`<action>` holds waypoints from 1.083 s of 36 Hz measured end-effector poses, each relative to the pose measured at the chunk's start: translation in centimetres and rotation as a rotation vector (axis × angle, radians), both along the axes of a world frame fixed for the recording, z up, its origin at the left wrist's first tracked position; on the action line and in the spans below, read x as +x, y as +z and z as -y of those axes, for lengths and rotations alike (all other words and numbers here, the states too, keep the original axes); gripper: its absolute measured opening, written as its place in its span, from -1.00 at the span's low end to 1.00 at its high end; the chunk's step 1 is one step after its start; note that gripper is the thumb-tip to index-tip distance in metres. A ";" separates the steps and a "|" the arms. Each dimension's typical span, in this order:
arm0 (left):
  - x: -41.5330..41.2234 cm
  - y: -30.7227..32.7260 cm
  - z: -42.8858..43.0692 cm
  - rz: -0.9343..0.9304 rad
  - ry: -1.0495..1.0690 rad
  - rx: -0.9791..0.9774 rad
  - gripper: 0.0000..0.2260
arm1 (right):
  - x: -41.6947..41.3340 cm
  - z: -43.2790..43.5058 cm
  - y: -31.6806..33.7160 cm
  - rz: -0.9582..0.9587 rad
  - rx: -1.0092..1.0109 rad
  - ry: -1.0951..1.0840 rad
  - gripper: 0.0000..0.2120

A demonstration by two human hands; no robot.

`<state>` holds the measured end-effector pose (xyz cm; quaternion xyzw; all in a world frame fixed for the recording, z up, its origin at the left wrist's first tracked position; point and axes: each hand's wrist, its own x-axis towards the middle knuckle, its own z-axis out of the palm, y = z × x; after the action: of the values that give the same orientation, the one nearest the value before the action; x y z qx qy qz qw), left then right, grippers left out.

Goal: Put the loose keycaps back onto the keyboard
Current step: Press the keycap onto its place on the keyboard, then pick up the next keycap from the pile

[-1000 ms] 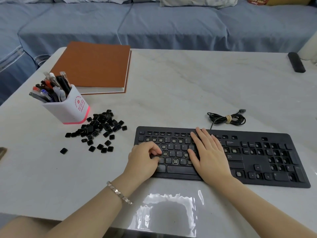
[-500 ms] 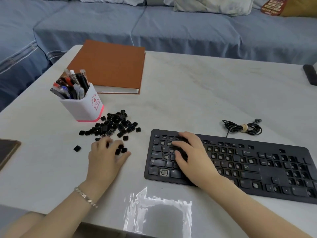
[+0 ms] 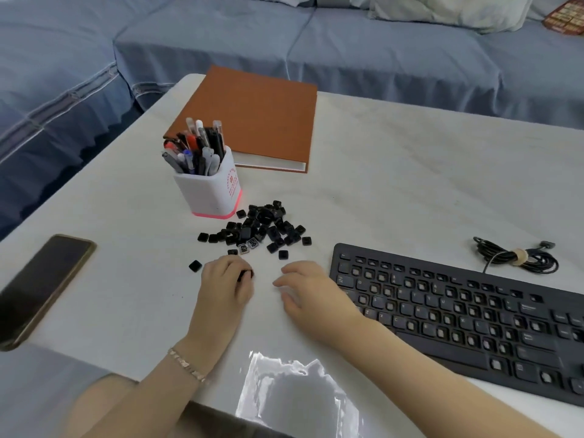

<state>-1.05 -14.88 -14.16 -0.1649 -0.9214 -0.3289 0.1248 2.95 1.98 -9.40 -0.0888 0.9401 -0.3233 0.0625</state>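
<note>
Phone (image 3: pixel 44 286): on the table (image 3: pixel 395 184), well left of the grip. Stray keycap (image 3: pixel 195 266): just left of the gripping knuckles.

Left hand (image 3: pixel 226 289): fingers curled down, pinching the held keycap (image 3: pixel 246 274) at the fingertips, low on the table.

Keycap pile (image 3: pixel 259 227): just beyond the grip, apart from it. Pen cup (image 3: pixel 210 188) and brown notebook (image 3: pixel 252 118): farther beyond.

Right hand (image 3: pixel 311 292): just right of the grip, fingers spread and relaxed on the table, holding nothing.

Keyboard (image 3: pixel 458 311): right of both hands, its left end by the right hand, many sockets bare. Coiled cable (image 3: pixel 518 257): behind it, far from the grip.
</note>
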 end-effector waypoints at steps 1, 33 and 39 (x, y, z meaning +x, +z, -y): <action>0.0 0.2 0.0 0.058 0.038 0.069 -0.90 | -0.3 0.3 -0.1 0.015 0.016 0.010 -0.67; -0.8 2.1 2.4 0.295 -0.278 -0.237 -0.25 | -2.0 0.9 0.4 0.092 0.432 -0.006 -0.74; -1.0 1.3 0.9 0.133 -0.251 -0.237 -0.75 | -1.5 -0.1 0.1 0.082 0.039 -0.273 -0.77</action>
<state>-2.00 -15.73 -12.82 -0.2702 -0.9321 -0.2412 0.0011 1.49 2.08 -9.26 0.0542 0.9461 -0.3138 0.0582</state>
